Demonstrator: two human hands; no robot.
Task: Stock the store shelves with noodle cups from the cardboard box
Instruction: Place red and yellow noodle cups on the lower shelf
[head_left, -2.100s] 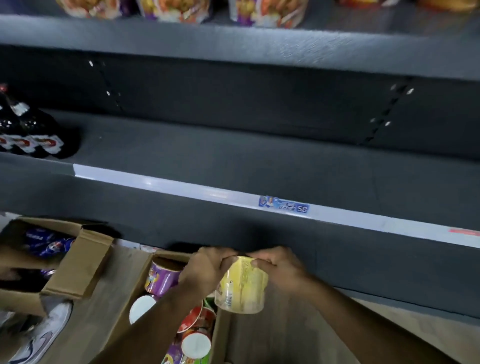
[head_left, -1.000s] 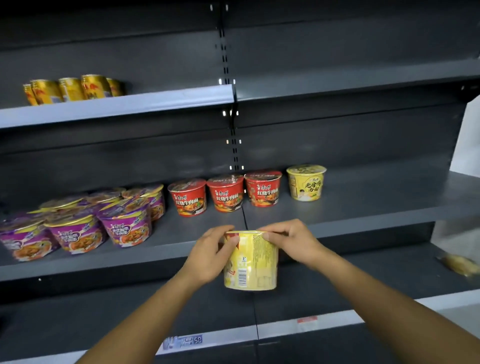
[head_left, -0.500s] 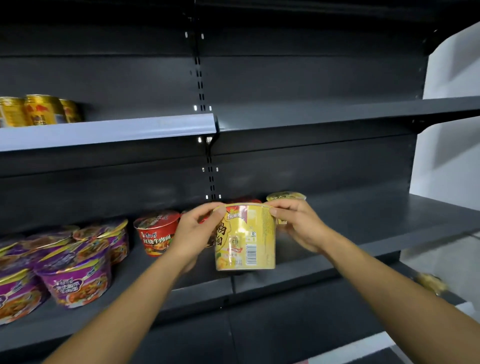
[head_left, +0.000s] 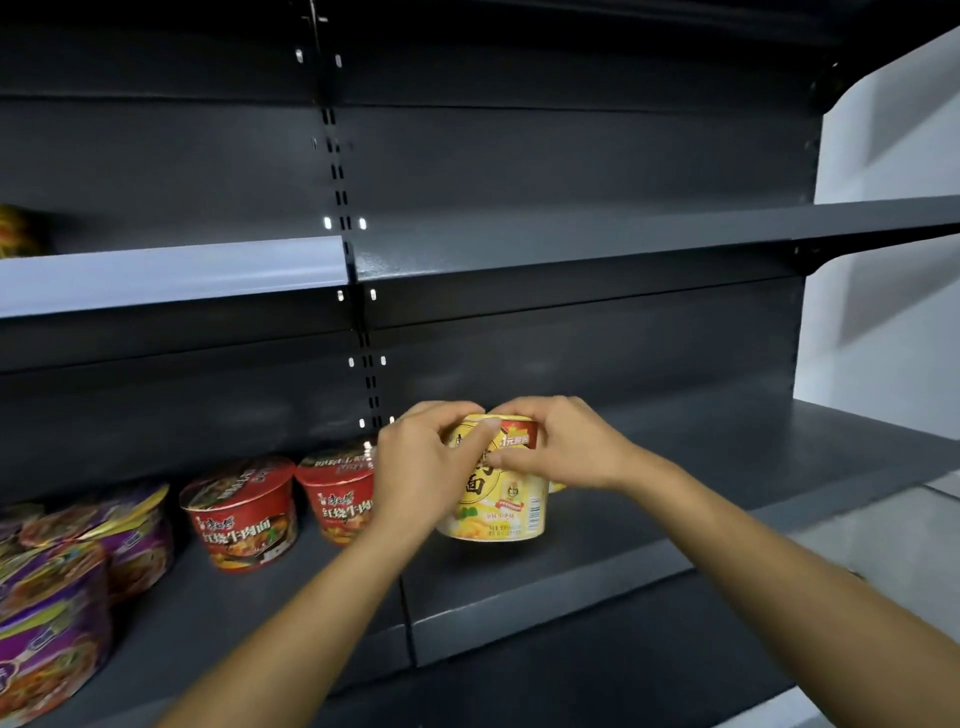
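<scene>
Yellow tapered cup held: left hand, right hand.

white wall at right; blurred gold item upper left

The yellow cup has moved in over the shelf, just right of the red cups.

Both hands grip a yellow noodle cup over the shelf.
</scene>
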